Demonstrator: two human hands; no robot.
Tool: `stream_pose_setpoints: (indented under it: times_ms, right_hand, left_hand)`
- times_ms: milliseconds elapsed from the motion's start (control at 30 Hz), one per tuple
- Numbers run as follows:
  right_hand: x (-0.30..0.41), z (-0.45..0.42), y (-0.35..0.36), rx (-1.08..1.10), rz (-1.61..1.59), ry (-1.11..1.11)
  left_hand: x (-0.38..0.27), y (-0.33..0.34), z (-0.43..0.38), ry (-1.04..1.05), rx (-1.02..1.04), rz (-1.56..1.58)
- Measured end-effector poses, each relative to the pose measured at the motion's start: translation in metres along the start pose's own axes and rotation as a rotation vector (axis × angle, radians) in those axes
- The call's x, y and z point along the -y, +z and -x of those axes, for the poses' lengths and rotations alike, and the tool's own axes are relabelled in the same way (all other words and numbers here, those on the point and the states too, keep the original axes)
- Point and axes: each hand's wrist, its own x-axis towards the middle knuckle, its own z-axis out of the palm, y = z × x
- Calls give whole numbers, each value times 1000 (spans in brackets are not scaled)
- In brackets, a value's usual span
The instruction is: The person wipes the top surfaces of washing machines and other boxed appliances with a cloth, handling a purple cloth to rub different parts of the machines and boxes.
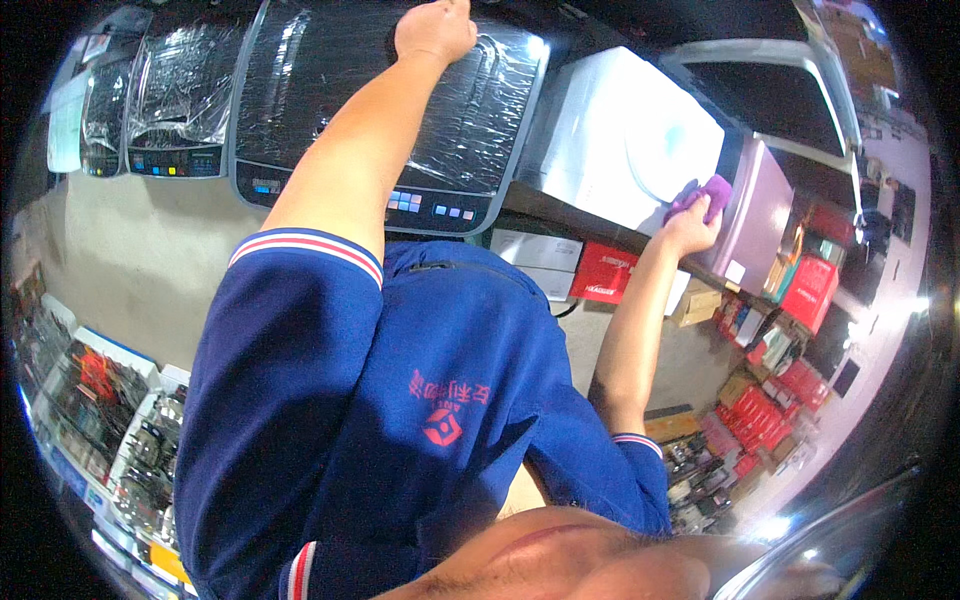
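My left hand (436,31) is curled up at the top edge of the view, over the lid of a large top-loading washing machine (360,97). The lid is wrapped in wrinkled clear film, and a dark control panel (315,191) with coloured labels runs along its near side. Whether those fingers hold anything is hidden; a dark shape shows beside the wrist. Off to the right, my right hand (691,229) grips a bunched purple cloth (712,196). The cloth lies against a glossy white box-shaped appliance (592,142) with a faint circle on its bright face.
Smaller film-wrapped machines (180,97) stand at the left. Right of the white appliance is a pinkish cabinet-like appliance (757,210). Red boxes (810,292) and a brown carton (697,301) lie farther right. Shelves with metal goods (146,450) stand at lower left.
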Motion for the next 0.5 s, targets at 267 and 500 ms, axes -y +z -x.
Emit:
stream_pose_setpoints:
  times_ms: [267,500]
  right_hand:
    - [95,107,94,594,-31,-395]
    - [65,131,221,620,248,-714]
  left_hand:
    - [9,10,-3,25,-21,15]
    - [5,2,0,36,14,64]
